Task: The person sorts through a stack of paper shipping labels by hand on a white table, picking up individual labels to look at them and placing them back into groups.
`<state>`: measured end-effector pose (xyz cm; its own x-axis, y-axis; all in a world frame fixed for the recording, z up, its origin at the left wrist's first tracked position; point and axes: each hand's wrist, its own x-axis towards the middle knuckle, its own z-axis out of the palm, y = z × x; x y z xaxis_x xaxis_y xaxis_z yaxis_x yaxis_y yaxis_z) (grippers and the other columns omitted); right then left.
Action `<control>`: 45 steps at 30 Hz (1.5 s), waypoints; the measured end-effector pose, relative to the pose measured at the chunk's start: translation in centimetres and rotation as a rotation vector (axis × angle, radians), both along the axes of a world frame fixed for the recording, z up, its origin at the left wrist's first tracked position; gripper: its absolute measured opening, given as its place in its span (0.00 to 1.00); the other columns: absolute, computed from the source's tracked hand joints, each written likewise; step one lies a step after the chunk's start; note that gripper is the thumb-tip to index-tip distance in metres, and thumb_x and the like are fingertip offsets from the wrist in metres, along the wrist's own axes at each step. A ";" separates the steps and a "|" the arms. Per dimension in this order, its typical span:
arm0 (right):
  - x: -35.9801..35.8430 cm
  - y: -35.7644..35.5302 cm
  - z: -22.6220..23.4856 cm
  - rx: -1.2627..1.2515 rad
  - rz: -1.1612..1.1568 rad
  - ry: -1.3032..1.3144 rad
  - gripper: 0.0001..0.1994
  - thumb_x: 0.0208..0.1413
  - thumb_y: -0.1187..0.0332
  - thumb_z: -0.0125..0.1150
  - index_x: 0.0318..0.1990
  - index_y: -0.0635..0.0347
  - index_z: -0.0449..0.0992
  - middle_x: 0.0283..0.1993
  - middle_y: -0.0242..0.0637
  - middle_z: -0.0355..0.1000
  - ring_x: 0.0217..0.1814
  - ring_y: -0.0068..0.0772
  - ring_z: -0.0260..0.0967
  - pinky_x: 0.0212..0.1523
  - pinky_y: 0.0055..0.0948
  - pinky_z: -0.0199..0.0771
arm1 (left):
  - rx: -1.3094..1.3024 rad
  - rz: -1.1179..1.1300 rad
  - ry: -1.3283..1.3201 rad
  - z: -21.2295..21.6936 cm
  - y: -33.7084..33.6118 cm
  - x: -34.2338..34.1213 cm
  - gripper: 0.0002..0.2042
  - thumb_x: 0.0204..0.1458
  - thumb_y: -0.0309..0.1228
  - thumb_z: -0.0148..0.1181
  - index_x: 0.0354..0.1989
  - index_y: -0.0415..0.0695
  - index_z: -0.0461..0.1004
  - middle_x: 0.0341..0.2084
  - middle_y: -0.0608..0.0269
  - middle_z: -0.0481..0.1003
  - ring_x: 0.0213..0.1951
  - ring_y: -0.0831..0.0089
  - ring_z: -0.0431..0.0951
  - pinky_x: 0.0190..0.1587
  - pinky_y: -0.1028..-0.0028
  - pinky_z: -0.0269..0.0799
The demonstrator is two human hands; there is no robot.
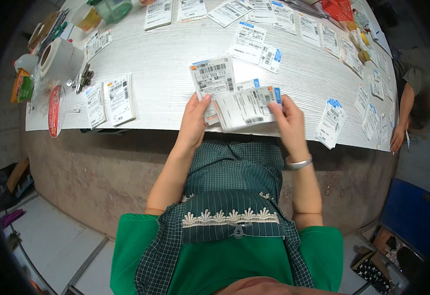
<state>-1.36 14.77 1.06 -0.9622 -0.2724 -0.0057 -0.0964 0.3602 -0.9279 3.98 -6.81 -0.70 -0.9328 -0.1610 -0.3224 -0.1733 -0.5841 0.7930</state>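
Observation:
Near the table's front edge, my left hand [194, 120] is closed on printed shipping labels [213, 76], its thumb on their lower left corner. A sheaf of white shipping labels [242, 109] with orange and blue ends lies tilted across them, pinched at its right end by my right hand [290, 120]. The left end of this sheaf reaches close to my left fingers; whether they touch it I cannot tell. Behind it shows part of another label [248, 84] with a blue edge. Just beyond, two labels [248, 42] [270, 58] lie on the table.
More label stacks line the far side and right of the white table [161, 64]. Two stacks [120, 100] [95, 104] lie left, near a label roll [60, 59], a metal tool [83, 78] and a red oval object [55, 110]. Another person's hand [398, 137] rests at the right edge.

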 end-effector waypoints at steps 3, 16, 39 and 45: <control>1.0 -2.3 -0.8 0.096 -0.090 0.113 0.09 0.56 0.66 0.57 0.37 0.64 0.71 0.20 0.33 0.66 0.20 0.21 0.59 0.22 0.23 0.58 | -0.106 -0.010 0.089 0.6 1.3 -0.2 0.16 0.61 0.31 0.44 0.53 0.34 0.61 0.46 0.54 0.71 0.47 0.73 0.72 0.51 0.72 0.69; -0.1 -4.0 -0.2 0.378 0.175 0.636 0.15 0.42 0.74 0.64 0.41 0.59 0.72 0.45 0.38 0.68 0.50 0.41 0.64 0.50 0.38 0.63 | -0.790 -0.205 0.250 -3.0 -1.4 -0.4 0.11 0.53 0.18 0.46 0.45 0.36 0.67 0.37 0.56 0.74 0.39 0.72 0.73 0.44 0.75 0.67; -3.4 -4.8 3.8 0.434 0.162 0.670 0.15 0.40 0.71 0.66 0.40 0.58 0.75 0.38 0.34 0.70 0.44 0.39 0.63 0.47 0.38 0.58 | -0.200 -0.282 -0.002 -0.6 -0.4 -2.7 0.19 0.63 0.33 0.39 0.57 0.34 0.59 0.49 0.53 0.69 0.47 0.70 0.73 0.52 0.71 0.71; -2.1 -6.2 3.2 0.516 0.194 0.714 0.09 0.41 0.74 0.59 0.33 0.57 0.74 0.45 0.29 0.74 0.44 0.30 0.68 0.48 0.33 0.54 | 0.282 -0.058 -0.070 -0.9 -0.6 -1.8 0.21 0.63 0.38 0.34 0.56 0.34 0.60 0.50 0.47 0.68 0.52 0.64 0.71 0.56 0.65 0.68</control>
<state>-3.45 8.56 4.27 -0.7210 -0.5591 0.4094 -0.6901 0.6326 -0.3515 2.14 -7.38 -1.61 -0.9119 -0.0032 -0.4105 -0.2609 -0.7675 0.5856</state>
